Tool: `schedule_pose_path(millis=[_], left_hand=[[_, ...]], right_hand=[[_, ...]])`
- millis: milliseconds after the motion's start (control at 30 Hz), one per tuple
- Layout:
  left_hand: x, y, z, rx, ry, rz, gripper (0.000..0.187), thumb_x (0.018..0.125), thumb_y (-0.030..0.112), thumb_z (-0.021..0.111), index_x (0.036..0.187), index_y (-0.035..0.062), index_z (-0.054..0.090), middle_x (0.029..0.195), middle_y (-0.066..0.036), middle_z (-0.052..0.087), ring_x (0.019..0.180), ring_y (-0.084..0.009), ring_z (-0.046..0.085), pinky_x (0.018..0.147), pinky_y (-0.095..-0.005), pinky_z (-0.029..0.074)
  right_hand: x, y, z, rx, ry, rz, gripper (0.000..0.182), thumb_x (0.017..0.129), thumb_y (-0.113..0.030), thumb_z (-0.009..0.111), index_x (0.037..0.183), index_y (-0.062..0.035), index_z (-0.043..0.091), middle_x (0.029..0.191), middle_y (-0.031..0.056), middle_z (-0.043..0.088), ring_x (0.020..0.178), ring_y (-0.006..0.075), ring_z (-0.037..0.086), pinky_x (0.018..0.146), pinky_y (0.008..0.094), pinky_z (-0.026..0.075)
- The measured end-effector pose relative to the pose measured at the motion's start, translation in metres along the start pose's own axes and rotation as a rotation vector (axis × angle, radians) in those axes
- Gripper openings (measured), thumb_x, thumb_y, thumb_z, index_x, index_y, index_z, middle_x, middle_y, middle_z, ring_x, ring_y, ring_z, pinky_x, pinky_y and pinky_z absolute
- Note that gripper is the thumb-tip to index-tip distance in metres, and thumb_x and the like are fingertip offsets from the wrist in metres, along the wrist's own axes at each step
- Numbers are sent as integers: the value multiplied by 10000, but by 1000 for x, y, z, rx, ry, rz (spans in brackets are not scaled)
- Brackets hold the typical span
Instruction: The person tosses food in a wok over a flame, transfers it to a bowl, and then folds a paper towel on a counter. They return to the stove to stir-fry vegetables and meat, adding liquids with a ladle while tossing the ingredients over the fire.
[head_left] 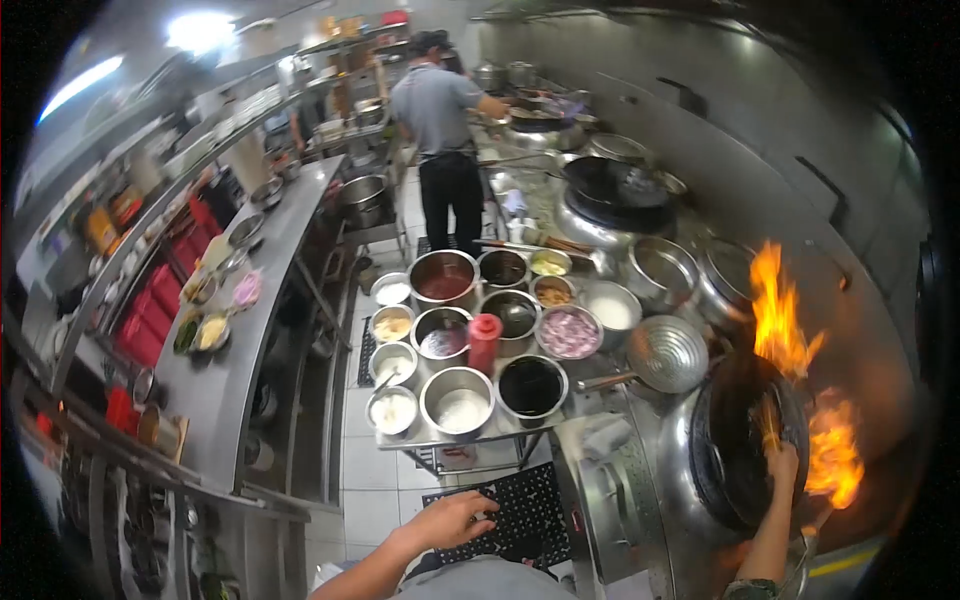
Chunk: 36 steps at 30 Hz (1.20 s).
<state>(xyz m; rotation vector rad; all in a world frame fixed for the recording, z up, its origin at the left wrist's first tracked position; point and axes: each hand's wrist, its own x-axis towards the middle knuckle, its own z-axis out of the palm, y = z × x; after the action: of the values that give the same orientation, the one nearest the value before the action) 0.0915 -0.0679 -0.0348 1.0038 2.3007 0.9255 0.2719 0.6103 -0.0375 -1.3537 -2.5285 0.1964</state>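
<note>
The right hand (782, 462) is closed around the near end of a tan, thin-stranded brush (768, 418), whose strands point away from it, down into a dark wok (722, 450). The wok's interior lies just ahead and to the left of that hand. Flames (835, 455) leap close to the right of the hand, and more rise beyond it past the wok's far rim. Ahead of the right hand, beyond the wok and to its left, rests a perforated ladle (668, 350).

The left hand (455, 520) is empty, its fingers loosely bent and partly spread, above a black perforated mat (520, 500) on the floor. Ahead of it stands a tabletop (440, 442) crowded with metal containers. Nearest the hand are a pot with white contents (460, 408) and, just to its right, a pot of dark liquid (532, 388); a red squeeze bottle (485, 343) stands behind them. Well beyond the left hand, a person in a grey shirt (435, 110) reaches an arm rightward.
</note>
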Motion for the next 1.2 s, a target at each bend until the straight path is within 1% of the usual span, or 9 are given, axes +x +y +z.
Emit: schedule_pose_path(millis=[167,267,300,433,567,767,867,1000,1200], left_hand=[[16,28,-4,8,146,-152,308,921,251,718,1167,69,683,1080,-152,693,1015,-363,664,873,-419,532],[46,47,-3,53,176,-83,275,861,128,765,1112,38,699,1041,-167,711,980,-366,681,851,-410,538],[69,51,1,61,151,8,284,852,107,769,1116,32,696,1042,-172,709,974,-367,682,844,-410,538],[134,108,6,74,3,231,306,823,54,771,1115,15,687,1024,-180,704,963,-385,680,830,-418,533],[158,131,3,92,-5,311,288,816,30,757,1094,14,685,1039,-164,695,932,-372,671,815,-400,535],[242,223,74,177,-183,870,306,824,111,764,1106,29,678,1121,-156,663,1048,-361,621,904,-438,494],[278,251,116,279,-202,1033,287,844,202,766,1071,44,688,1117,-149,664,1078,-360,619,913,-437,508],[305,266,143,484,-231,1059,301,845,325,757,955,48,717,1033,-154,674,1018,-360,641,854,-440,522],[333,239,178,520,-226,1069,358,837,418,753,738,76,708,699,-110,622,684,-340,651,651,-473,527]], right_hand=[[-45,-13,-93,-214,-422,-94,411,891,-393,673,1148,-79,733,1149,266,689,1058,392,680,903,481,522],[-28,-6,-77,-61,-290,244,504,945,-464,600,1181,-28,692,1095,240,715,1023,421,682,851,482,542],[-22,30,-37,-164,-101,7,413,966,-414,530,1218,-111,654,1045,249,707,977,457,672,811,544,531],[-31,-1,-20,136,-89,-3,510,823,-319,735,1313,-205,649,1046,202,721,974,418,678,844,505,545],[-64,13,-130,-20,-526,61,451,809,-359,747,1242,-237,715,1065,155,735,994,347,703,874,452,553],[-11,4,-12,126,-38,249,435,828,-357,737,1226,-190,681,1056,151,736,974,383,701,834,511,555],[-28,-14,39,234,-36,-11,500,827,-356,753,1270,-145,659,1046,180,732,866,349,731,768,462,583],[-114,-12,-139,433,-702,292,536,851,-414,753,1307,-150,651,996,183,719,664,205,718,654,360,602],[-122,49,-168,-264,-15,466,515,877,-379,727,1298,-91,660,1190,234,684,1067,363,682,913,446,551]])
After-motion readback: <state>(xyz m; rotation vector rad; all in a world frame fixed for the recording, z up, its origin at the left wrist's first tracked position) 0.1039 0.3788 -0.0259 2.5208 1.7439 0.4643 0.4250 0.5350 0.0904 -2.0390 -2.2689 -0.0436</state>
